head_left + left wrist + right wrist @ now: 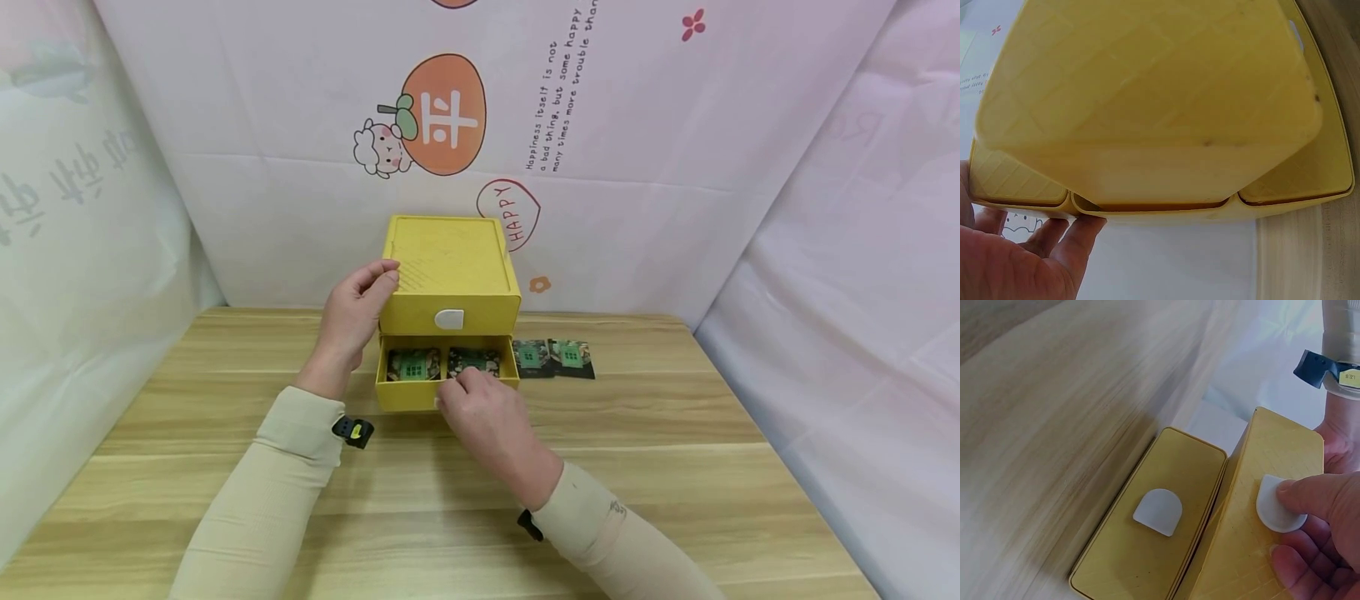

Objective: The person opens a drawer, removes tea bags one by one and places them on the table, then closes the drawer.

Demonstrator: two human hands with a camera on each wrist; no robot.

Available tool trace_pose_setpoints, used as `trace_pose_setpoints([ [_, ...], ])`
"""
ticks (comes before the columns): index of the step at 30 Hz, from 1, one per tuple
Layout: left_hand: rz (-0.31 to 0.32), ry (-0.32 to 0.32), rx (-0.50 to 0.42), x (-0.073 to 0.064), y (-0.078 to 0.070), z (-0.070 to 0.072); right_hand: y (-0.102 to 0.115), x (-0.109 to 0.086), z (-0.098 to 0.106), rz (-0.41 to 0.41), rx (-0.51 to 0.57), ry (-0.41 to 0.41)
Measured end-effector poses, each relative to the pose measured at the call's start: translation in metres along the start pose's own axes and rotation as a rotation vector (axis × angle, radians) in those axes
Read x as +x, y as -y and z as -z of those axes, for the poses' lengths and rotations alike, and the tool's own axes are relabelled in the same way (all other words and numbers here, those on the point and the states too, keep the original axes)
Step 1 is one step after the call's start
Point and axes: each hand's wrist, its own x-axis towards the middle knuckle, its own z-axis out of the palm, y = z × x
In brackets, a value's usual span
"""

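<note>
A yellow drawer box [450,254] stands near the back of the table. Its middle drawer [405,396] is pulled out, holding two dark packets with green labels, one on the left [414,367] and one on the right [474,360]. My right hand [491,417] pinches the white tab handle [1269,503] of this drawer, thumb on the front. My left hand [352,312] rests at the box's upper left edge; in the left wrist view its fingers [1079,247] press against the side wall. The bottom drawer [1154,544] is closed, with its own white tab.
Two more dark packets with green labels, one nearer [532,357] and one farther right [572,357], lie on the wooden table [420,517] beside the box. A printed white cloth [300,108] hangs behind, and pale cloth walls flank both sides.
</note>
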Motion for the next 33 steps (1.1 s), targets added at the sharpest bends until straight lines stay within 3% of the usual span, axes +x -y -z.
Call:
trace_pose_setpoints([
  [5, 0.002, -0.004, 0.005, 0.001, 0.002, 0.0, 0.002, -0.002, 0.005, 0.008, -0.001, 0.014],
  [18, 0.002, 0.002, 0.007, 0.003, 0.004, -0.001, 0.006, -0.007, 0.012, 0.046, 0.008, -0.052],
  [33, -0.004, 0.003, 0.001, 0.001, 0.001, 0.0, 0.013, -0.014, 0.023, 0.037, 0.018, -0.011],
])
